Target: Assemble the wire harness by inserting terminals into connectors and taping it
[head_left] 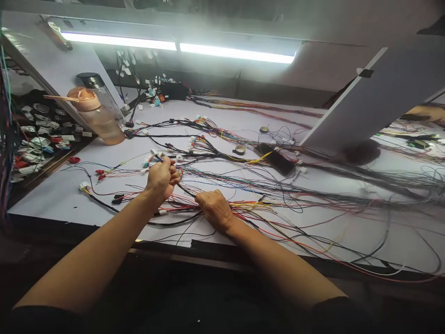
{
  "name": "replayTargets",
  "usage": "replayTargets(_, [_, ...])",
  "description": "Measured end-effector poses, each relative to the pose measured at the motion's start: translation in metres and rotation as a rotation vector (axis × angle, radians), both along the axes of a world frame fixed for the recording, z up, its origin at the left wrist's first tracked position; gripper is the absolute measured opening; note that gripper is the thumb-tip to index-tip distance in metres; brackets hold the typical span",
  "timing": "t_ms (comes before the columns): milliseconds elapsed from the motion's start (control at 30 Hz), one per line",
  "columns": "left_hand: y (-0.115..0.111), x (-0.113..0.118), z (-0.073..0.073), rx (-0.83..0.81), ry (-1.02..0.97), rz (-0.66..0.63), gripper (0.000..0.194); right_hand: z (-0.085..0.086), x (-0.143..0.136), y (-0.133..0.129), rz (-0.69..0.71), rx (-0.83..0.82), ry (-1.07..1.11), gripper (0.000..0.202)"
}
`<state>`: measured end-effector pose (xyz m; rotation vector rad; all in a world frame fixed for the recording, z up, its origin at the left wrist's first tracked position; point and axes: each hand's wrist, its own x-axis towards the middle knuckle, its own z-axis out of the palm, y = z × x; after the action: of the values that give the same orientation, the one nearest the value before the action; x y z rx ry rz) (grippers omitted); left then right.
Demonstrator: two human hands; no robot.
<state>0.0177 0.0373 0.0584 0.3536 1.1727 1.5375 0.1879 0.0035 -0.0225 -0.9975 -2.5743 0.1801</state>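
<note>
My left hand is closed around a black-sleeved wire bundle, near white and teal connectors. Lower and to the right, my right hand grips the same bundle, with its fingers partly hidden beneath it. Loose red, yellow and black wires fan out to the right of this hand. A black-taped branch with a white connector lies left of my left forearm. Red connectors and a black connector rest on the white table close by.
Further back lie more wire harnesses, two tape rolls and a black phone. Two drink bottles stand at the back left, beside a bin of connectors. A white panel rises at the right.
</note>
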Motion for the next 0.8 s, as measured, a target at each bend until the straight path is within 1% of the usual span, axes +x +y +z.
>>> replayTargets(67, [-0.002, 0.000, -0.001, 0.009, 0.019, 0.022, 0.030, 0.000, 0.003, 0.001, -0.009, -0.006, -0.013, 0.017])
replayTargets(133, [-0.007, -0.001, 0.000, 0.054, 0.012, 0.030, 0.030, 0.006, 0.003, 0.002, -0.033, -0.043, -0.005, 0.019])
replayTargets(233, [-0.018, -0.001, 0.005, 0.175, -0.042, 0.021, 0.028, 0.027, -0.005, 0.002, -0.087, -0.086, 0.062, 0.023])
replayTargets(333, [-0.027, -0.001, 0.009, 0.252, -0.085, 0.023, 0.026, 0.046, -0.024, 0.000, -0.108, -0.135, 0.120, 0.030])
replayTargets(400, [-0.031, -0.002, 0.008, 0.263, -0.114, 0.038, 0.027, 0.048, -0.038, -0.002, -0.107, -0.202, 0.118, 0.029])
replayTargets(500, [-0.034, -0.005, 0.001, 0.201, -0.126, 0.047, 0.030, 0.040, -0.047, -0.002, -0.063, -0.234, 0.027, 0.032])
replayTargets(567, [-0.037, -0.008, -0.005, 0.162, -0.104, 0.047, 0.029, 0.035, -0.044, -0.001, -0.039, -0.257, 0.007, 0.033])
replayTargets(667, [-0.049, -0.019, -0.008, 0.169, -0.043, 0.048, 0.020, 0.037, -0.029, 0.003, 0.047, -0.374, 0.129, 0.032])
replayTargets(733, [-0.064, -0.029, -0.007, 0.121, -0.019, 0.028, 0.014, 0.041, -0.015, 0.007, 0.149, -0.434, 0.234, 0.034])
replayTargets(800, [-0.083, -0.039, -0.006, 0.030, -0.039, 0.002, 0.014, 0.042, 0.000, 0.009, 0.197, -0.413, 0.302, 0.032])
